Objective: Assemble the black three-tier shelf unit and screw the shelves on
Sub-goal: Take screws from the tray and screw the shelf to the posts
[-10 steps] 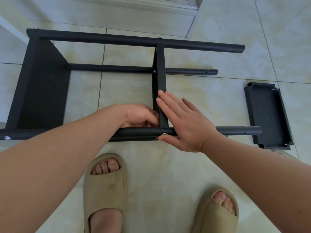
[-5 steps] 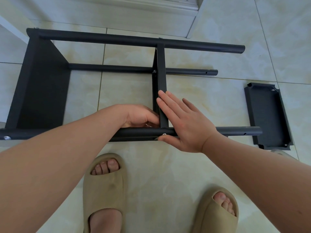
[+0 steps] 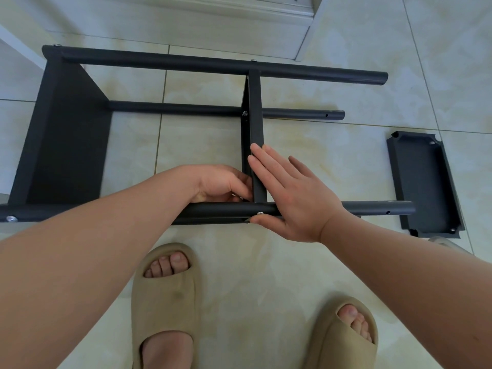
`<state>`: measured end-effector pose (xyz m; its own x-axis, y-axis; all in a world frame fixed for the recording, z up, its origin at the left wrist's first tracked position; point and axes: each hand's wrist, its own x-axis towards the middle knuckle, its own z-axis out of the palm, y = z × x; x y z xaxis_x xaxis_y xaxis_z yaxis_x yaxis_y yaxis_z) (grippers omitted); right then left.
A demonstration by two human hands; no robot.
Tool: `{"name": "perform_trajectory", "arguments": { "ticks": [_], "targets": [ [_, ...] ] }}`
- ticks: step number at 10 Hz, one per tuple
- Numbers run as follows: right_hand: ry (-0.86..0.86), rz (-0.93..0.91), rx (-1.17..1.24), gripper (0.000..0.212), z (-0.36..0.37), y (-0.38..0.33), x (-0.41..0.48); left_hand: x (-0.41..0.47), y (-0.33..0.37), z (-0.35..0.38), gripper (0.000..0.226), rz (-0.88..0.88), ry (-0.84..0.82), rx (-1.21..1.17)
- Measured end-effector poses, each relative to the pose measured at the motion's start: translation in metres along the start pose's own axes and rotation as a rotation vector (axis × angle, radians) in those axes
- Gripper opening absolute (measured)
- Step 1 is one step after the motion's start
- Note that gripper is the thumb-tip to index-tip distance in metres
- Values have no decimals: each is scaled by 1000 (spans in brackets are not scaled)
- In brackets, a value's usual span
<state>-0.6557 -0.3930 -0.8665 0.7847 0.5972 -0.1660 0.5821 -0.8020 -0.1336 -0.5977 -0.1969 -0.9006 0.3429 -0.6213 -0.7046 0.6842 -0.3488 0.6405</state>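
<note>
The black shelf unit lies on its side on the tiled floor, its near pole (image 3: 372, 209) running left to right. An end shelf (image 3: 66, 134) closes the left side and the middle shelf (image 3: 256, 107) stands across the poles. My right hand (image 3: 292, 193) lies flat over the near pole, fingers straight against the middle shelf's edge, thumb under a silver screw (image 3: 259, 213). My left hand (image 3: 218, 182) is curled at the inner corner of middle shelf and near pole, fingertips pinching something small and pale that is mostly hidden. A loose third shelf (image 3: 423, 182) lies to the right.
A white skirting and door frame (image 3: 239, 12) run along the far side. My feet in beige sandals (image 3: 165, 302) stand just in front of the near pole. A screw head (image 3: 10, 218) shows at the pole's left end. A clear object (image 3: 442, 242) peeks beside my right forearm.
</note>
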Motion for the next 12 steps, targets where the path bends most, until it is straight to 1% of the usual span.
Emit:
{"name": "perform_trajectory", "arguments": {
  "ticks": [1,2,3,4,5,6,7,8,9,10,12],
  "targets": [
    [0,0,1,96,-1,0,0,1,0,0,17,-11,-40,-101],
    [-4,0,-3,96,-1,0,0,0,2,-1,18,-113,-55,-69],
    [-2,-1,-1,95,0,0,0,-2,3,1,18,-135,-15,78],
    [0,-4,-1,95,1,0,0,-1,1,1,12,-49,37,59],
    [0,-2,-7,95,1,1,0,-2,1,1,15,-31,66,76],
    [-1,1,-1,96,1,0,0,-1,0,1,21,-27,60,61],
    [-2,0,1,96,1,0,0,0,0,1,19,-12,59,58],
    [-3,2,0,95,0,0,0,0,0,0,13,-22,40,30],
    [0,2,2,95,0,0,0,-2,2,0,16,-105,-48,-39],
    [1,1,5,95,0,0,0,-3,3,-1,27,-176,-90,-2],
    [-4,-1,6,96,0,0,0,1,-2,-1,35,-52,-34,37]
  ]
}}
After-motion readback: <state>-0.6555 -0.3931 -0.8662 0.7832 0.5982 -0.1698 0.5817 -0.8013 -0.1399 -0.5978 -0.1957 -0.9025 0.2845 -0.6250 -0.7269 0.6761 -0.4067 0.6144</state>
